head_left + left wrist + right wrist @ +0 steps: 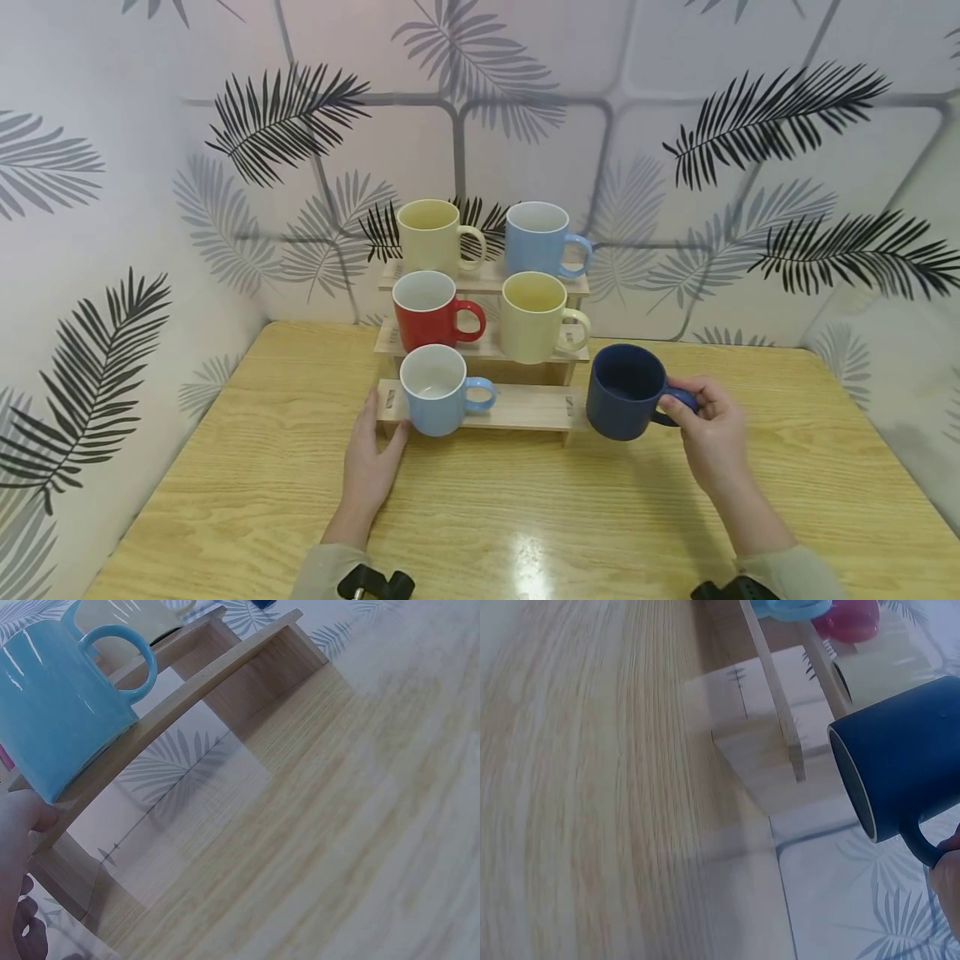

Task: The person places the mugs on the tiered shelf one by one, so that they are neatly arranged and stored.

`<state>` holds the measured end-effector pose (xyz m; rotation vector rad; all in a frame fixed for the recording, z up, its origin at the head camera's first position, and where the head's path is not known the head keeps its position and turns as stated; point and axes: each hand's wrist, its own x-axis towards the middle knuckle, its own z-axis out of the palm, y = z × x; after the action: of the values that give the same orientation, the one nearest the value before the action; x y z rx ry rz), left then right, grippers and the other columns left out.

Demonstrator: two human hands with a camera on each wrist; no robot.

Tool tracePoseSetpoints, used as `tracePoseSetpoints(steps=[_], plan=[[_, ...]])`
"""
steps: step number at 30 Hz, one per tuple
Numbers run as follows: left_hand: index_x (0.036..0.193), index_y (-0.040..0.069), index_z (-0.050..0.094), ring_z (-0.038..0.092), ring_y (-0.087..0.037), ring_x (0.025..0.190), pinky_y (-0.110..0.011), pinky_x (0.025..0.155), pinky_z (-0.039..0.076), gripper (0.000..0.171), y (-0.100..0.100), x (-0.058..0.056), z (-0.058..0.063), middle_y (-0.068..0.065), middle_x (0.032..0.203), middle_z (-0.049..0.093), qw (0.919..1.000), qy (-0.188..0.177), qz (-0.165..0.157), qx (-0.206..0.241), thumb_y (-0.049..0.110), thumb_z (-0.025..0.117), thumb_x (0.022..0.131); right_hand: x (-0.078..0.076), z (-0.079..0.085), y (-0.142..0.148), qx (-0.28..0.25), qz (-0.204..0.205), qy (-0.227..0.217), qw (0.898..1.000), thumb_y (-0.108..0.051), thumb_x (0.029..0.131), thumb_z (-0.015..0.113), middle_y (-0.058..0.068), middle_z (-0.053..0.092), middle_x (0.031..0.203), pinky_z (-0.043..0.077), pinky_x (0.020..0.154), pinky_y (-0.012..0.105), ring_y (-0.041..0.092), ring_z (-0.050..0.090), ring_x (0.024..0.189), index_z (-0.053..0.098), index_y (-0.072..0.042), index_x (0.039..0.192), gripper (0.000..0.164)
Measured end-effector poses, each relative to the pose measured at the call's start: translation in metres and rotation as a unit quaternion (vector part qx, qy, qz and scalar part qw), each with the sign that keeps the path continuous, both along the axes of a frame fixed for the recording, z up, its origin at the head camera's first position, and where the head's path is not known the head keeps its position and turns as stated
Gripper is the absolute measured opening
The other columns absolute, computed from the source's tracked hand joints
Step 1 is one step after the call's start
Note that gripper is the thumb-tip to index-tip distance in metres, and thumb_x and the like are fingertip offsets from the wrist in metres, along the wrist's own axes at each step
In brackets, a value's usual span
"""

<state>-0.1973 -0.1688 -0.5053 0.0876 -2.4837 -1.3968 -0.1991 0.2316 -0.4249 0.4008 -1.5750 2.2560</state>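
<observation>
By its handle, my right hand (714, 429) holds a dark blue mug (627, 392) upright, off the right end of the lowest shelf. In the right wrist view the navy mug (904, 761) hangs in the air beside the wooden stand, thumb and fingers at its handle. My left hand (372, 454) rests at the left end of the wooden stand's lowest shelf (521, 407). Its thumb touches the shelf's front edge, just beside a light blue mug (437, 404). That same light blue mug (64, 705) stands on the shelf in the left wrist view.
On the middle shelf stand a red mug (426, 317) and a pale yellow mug (531, 321). The top shelf bears another yellow mug (427, 237) and a blue mug (534, 242). The stand sits on a wood-grain table (480, 517) before a leaf-patterned wall (525, 67).
</observation>
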Motion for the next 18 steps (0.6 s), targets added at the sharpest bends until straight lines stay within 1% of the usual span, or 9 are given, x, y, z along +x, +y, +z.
tracePoseSetpoints(steps=[4, 7, 14, 16, 18], plan=[[0.152, 0.004, 0.019, 0.020, -0.033, 0.142, -0.048, 0.114, 0.018, 0.072, 0.000, -0.001, 0.000, -0.019, 0.154, 0.023, 1.0000, -0.005, 0.000, -0.001, 0.028, 0.058, 0.096, 0.000, 0.002, -0.013, 0.016, 0.018, 0.020, 1.000, 0.020, 0.082, 0.060, 0.010, 0.068, 0.092, 0.055, 0.072, 0.021, 0.015, 0.067, 0.084, 0.064, 0.011, 0.096, 0.017], [0.152, 0.004, 0.019, 0.019, -0.033, 0.142, -0.049, 0.114, 0.018, 0.072, 0.000, -0.001, 0.001, -0.018, 0.155, 0.022, 1.0000, -0.008, 0.000, -0.001, 0.029, 0.058, 0.096, 0.000, 0.002, -0.024, 0.022, 0.030, 0.021, 0.999, 0.021, 0.081, 0.061, 0.010, 0.068, 0.092, 0.055, 0.072, 0.022, 0.015, 0.067, 0.085, 0.064, 0.012, 0.097, 0.018], [0.152, 0.004, 0.019, 0.020, -0.033, 0.142, -0.048, 0.114, 0.019, 0.072, 0.001, 0.001, 0.001, -0.018, 0.154, 0.023, 1.0000, -0.005, 0.000, -0.004, 0.028, 0.058, 0.096, -0.006, 0.000, -0.044, 0.082, 0.010, 0.002, 0.997, 0.020, 0.080, 0.064, 0.005, 0.070, 0.090, 0.056, 0.070, 0.022, 0.013, 0.067, 0.082, 0.065, 0.011, 0.095, 0.018], [0.152, 0.003, 0.019, 0.020, -0.033, 0.141, -0.047, 0.114, 0.019, 0.072, 0.001, 0.001, 0.001, -0.018, 0.154, 0.023, 1.0000, -0.002, 0.001, -0.004, 0.027, 0.058, 0.096, -0.008, -0.001, -0.048, 0.088, 0.010, 0.003, 0.996, 0.020, 0.079, 0.064, 0.005, 0.070, 0.089, 0.056, 0.069, 0.022, 0.013, 0.067, 0.081, 0.065, 0.011, 0.094, 0.017], [0.152, 0.003, 0.020, 0.021, -0.033, 0.141, -0.047, 0.114, 0.019, 0.072, 0.001, 0.001, 0.001, -0.019, 0.154, 0.024, 1.0000, 0.002, 0.002, -0.004, 0.026, 0.059, 0.096, -0.012, -0.003, -0.053, 0.087, 0.019, 0.004, 0.996, 0.020, 0.079, 0.064, 0.005, 0.070, 0.089, 0.056, 0.069, 0.023, 0.012, 0.067, 0.081, 0.065, 0.012, 0.094, 0.017]])
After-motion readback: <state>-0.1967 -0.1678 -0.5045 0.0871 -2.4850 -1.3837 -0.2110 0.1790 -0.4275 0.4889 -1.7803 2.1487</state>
